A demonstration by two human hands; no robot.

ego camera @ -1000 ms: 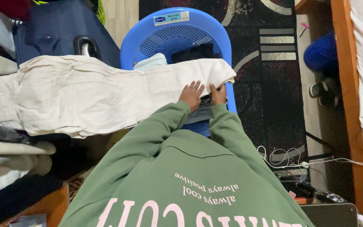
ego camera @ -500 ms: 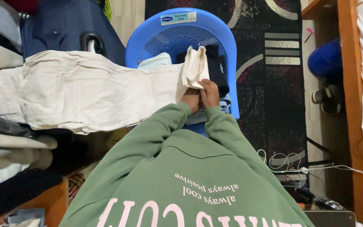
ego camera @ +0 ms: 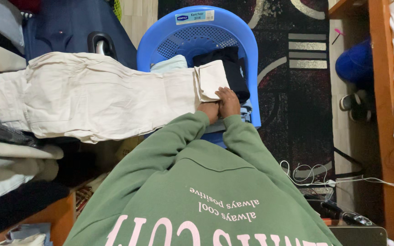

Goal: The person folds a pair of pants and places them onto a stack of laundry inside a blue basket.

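Note:
Long cream trousers [ego camera: 92, 98] lie across a blue plastic chair [ego camera: 197, 34] and onto a stack of clothes at the left. The leg end [ego camera: 210, 79] is folded back on itself. My right hand [ego camera: 228, 102] pinches the near corner of that folded end. My left hand [ego camera: 209, 109] sits right beside it, fingers closed on the trouser edge. Both arms wear green sweatshirt sleeves. Under the trousers on the chair seat lie a black garment [ego camera: 226, 59] and a pale blue one [ego camera: 169, 64].
A dark blue suitcase [ego camera: 64, 27] stands behind the trousers. Folded clothes [ego camera: 5, 155] are stacked at the left. A patterned dark rug [ego camera: 292, 91], a blue round object [ego camera: 354, 61], shoes [ego camera: 356, 107], white cables [ego camera: 315, 175] and a wooden bed frame [ego camera: 381, 114] are on the right.
The trouser leg end, flat over the chair's right side a second ago, was lifted and folded back to the left. It now lies flat, with both hands close together at its near edge.

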